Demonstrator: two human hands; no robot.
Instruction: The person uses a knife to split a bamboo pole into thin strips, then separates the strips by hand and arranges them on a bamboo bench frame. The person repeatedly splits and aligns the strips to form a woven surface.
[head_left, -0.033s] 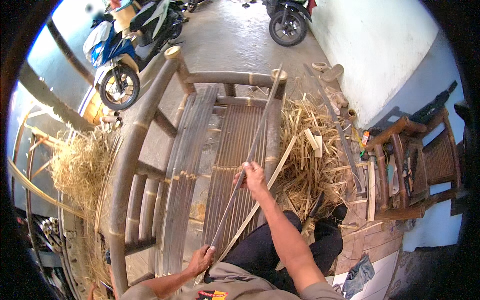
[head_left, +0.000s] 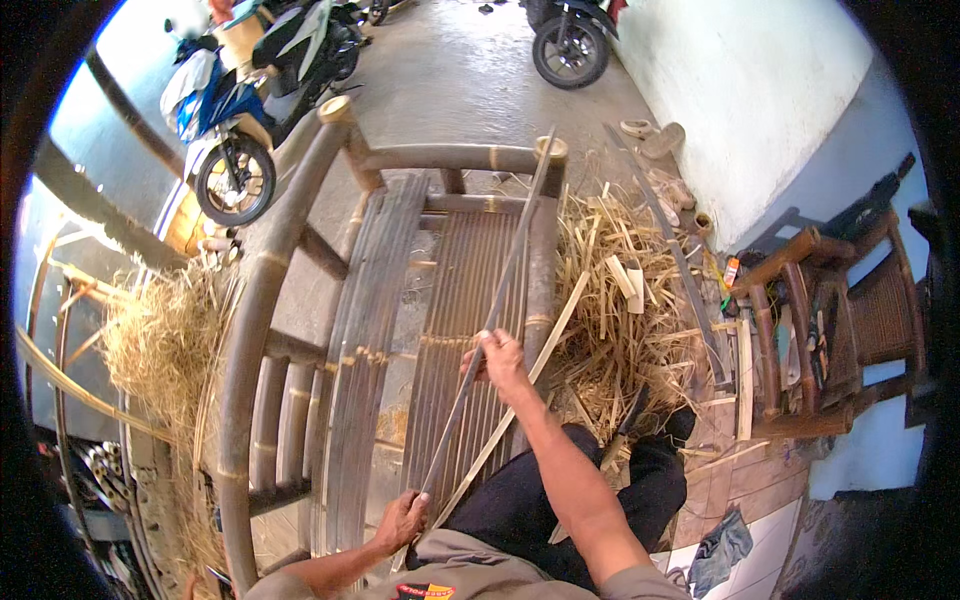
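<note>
A long, narrow dark bamboo strip [head_left: 518, 245] slants across the bamboo bench [head_left: 335, 110], its far end near the bench's right corner post. My left hand [head_left: 402, 520] is closed round the strip's near end, in front of my waist. Farther up, my right hand [head_left: 497, 362] grips the same strip with thumb and fingers. Beneath it lie the thin slats [head_left: 470, 290] of the seat, side by side. A paler bamboo strip [head_left: 562, 325] runs along the seat's right side, passing under my right forearm.
Bamboo shavings [head_left: 625, 290] are heaped right of the bench, with another pale heap [head_left: 165, 325] at left. A long dark strip [head_left: 668, 235] leans over the right heap. A bamboo chair [head_left: 800, 330] stands at right; a blue motorbike [head_left: 215, 110] is parked far left. A crumpled cloth [head_left: 722, 548] lies lower right.
The whole view has shifted very slightly. Both hands keep their hold on the dark bamboo strip, and nothing has been taken up or let go.
</note>
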